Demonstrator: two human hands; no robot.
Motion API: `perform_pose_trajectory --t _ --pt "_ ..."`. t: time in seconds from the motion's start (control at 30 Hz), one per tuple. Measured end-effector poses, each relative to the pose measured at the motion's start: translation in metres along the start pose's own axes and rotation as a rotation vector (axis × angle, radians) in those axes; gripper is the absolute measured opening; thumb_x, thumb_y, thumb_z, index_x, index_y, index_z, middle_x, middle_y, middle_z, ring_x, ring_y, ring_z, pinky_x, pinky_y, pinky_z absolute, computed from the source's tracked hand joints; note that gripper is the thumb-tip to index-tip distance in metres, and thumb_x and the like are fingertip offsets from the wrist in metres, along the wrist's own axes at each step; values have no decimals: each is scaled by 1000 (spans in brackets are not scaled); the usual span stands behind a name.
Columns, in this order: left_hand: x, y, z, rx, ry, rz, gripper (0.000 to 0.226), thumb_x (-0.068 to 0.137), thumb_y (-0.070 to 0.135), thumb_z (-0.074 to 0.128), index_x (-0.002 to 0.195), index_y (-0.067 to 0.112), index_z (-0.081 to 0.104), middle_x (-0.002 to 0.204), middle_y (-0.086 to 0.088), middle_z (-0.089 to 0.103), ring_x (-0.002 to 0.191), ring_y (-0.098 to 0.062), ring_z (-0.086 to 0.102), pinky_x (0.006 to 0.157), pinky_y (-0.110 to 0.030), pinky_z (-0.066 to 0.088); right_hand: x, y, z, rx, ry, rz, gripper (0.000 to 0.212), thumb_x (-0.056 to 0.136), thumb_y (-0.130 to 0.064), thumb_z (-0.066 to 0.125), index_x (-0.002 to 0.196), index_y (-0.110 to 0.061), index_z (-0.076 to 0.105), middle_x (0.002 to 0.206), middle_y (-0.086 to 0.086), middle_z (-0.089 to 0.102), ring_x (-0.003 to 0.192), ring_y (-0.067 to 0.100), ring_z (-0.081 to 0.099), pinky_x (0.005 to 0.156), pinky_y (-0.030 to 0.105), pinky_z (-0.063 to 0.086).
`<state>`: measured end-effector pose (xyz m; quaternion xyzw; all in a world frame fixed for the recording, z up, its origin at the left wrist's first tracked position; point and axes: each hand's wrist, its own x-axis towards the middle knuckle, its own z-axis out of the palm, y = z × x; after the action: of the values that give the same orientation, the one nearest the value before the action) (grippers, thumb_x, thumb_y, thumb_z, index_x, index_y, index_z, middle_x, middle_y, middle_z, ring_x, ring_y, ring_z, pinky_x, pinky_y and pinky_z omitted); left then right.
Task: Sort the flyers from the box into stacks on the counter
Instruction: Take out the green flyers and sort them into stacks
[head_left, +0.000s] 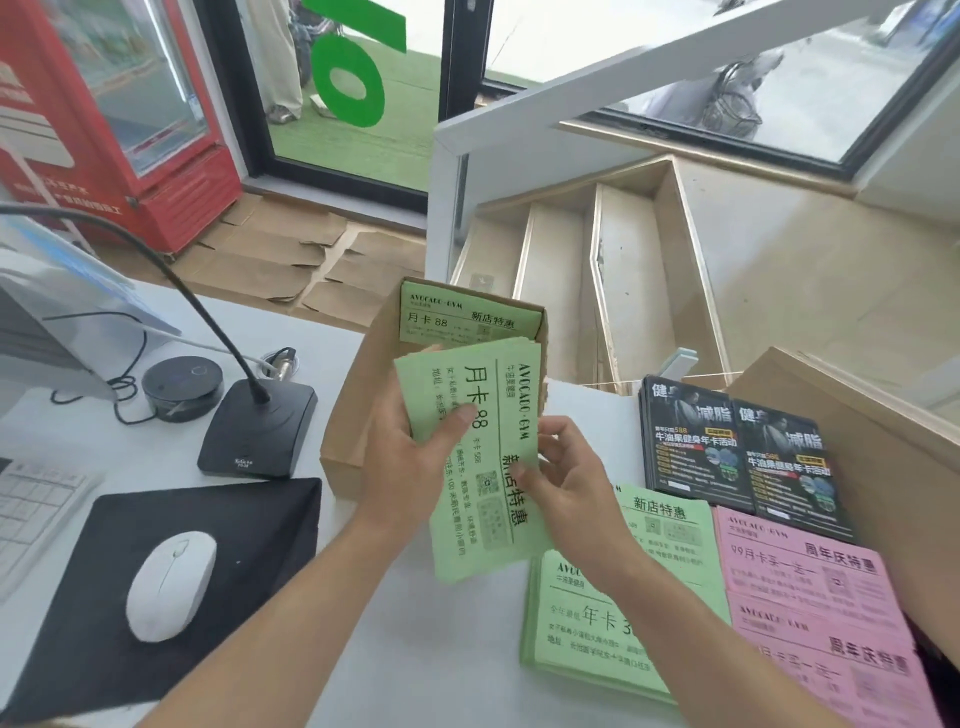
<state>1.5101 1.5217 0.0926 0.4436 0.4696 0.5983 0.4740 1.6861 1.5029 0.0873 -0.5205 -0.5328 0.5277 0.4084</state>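
green flyers (480, 457): thin, floppy sheaf held over counter (426, 649) beside box (358, 415) | left hand (415, 457) grip clamps upper edge, thumb on top | right hand (558, 480) pinches right edge | light, slippery; I support both sides

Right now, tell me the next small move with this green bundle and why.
Probably carry the green bundle, held in both the left hand and right hand, down to the green stack on the counter; its colour matches, unlike the pink stack.
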Motion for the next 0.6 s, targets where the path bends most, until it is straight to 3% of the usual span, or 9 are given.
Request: perform_pose_trajectory --t 0.1,0.17,0.27,0.43,0.53,0.6 --pt "-48 -7 1 20 -5 -61 21 82 21 74 97 35 72 104 0 78 99 -23 75 82 -49 62 -29 24 -1 -3 -99 32 30 97 10 54 119 -12 54 118 1 73 114 19 68 97 40 55" --pt "-75 -17 -7 46 -34 -128 14 81 23 74 92 32 72 101 -2 78 100 -23 74 85 -51 60 -43 37 0 -88 -151 38 42 95 11 56 123 -20 57 118 -5 73 114 15 67 98 35 54" --pt "-105 -27 -20 155 -83 -163 13 81 30 77 86 24 67 92 -1 75 94 -24 73 84 -55 58 -58 56 4 -216 -177 58 42 94 7 61 118 -28 59 111 -15 73 107 6 68 94 29 54" --pt "-133 -19 -27 221 -44 -124 16 80 32 78 89 30 65 94 2 74 97 -20 71 78 -41 58 -69 64 10 -272 -222 16 30 93 -4 68 116 -22 62 106 -16 72 103 8 68 89 29 55" --pt "-143 -16 -27 236 6 -61 29 80 28 80 104 30 64 102 3 71 105 -21 66 87 -38 56 -72 60 7 -218 -222 -19 25 91 -8 73 107 -18 56 94 -12 70 100 13 67 85 29 53" --pt "-148 -13 -23 252 21 -49 30 81 20 79 107 26 64 100 5 71 102 -18 66 86 -31 55 -72 61 7 -239 -242 -45 17 95 -12 70 105 -19 60 97 -7 68 103 19 67 90 39 54"
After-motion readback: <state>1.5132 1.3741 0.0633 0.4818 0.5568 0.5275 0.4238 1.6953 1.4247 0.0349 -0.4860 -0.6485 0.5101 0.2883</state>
